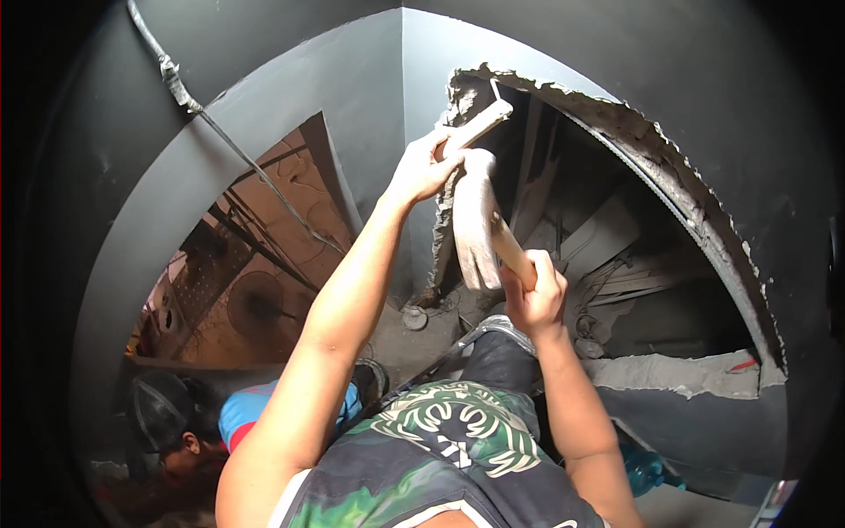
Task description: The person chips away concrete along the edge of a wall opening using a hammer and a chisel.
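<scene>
My right hand (537, 295) is wrapped round the wooden handle of a claw hammer (475, 220). The hammer's worn metal head points up and away, its striking face close to my left fingers and its claw toward me. My left hand (427, 167) grips a short pale strip that looks like wood (480, 125), slanting up to the right. A thin bent wire or nail stands up by the strip's far end. Both hands are at the ragged left edge of a broken opening (444, 229) in a grey wall panel; whether the hammer touches the strip, I cannot tell.
A cable (229, 136) with a taped joint hangs at upper left, before a second opening. A person in a dark cap (163, 409) is low at left. Boards and debris (607, 233) lie beyond the broken opening; a teal bottle (642, 471) is at lower right.
</scene>
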`<action>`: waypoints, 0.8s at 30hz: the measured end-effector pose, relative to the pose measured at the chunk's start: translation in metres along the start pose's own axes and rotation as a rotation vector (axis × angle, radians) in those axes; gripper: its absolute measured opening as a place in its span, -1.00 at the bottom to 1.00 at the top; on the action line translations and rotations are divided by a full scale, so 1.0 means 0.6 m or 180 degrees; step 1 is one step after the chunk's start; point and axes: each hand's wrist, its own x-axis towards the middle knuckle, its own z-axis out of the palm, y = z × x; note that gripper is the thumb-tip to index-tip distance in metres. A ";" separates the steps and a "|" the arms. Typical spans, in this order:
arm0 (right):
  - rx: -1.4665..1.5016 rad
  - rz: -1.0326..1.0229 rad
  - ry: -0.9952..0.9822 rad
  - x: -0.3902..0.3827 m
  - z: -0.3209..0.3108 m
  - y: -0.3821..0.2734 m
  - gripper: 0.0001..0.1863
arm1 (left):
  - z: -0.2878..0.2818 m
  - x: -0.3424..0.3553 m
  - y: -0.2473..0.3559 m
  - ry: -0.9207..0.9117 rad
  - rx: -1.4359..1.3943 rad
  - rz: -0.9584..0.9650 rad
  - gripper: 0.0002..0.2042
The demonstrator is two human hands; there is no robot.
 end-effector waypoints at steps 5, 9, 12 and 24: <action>0.0244 0.0801 -0.0292 -0.079 -0.009 0.052 -0.71 | 0.001 -0.001 0.029 -0.0165 0.0352 -0.0442 -0.65; -0.0191 0.1009 -0.0273 -0.146 -0.016 0.094 -0.58 | 0.029 -0.004 0.022 -0.0286 0.0041 -0.0349 -0.72; -0.0223 0.1850 -0.0193 -0.171 -0.030 0.108 -0.53 | 0.054 0.005 0.054 -0.0407 -0.0527 -0.0510 -0.82; 0.2081 0.2427 -0.0127 -0.110 -0.055 0.025 -0.52 | 0.062 0.059 0.100 -0.0393 -0.1752 -0.1003 -0.65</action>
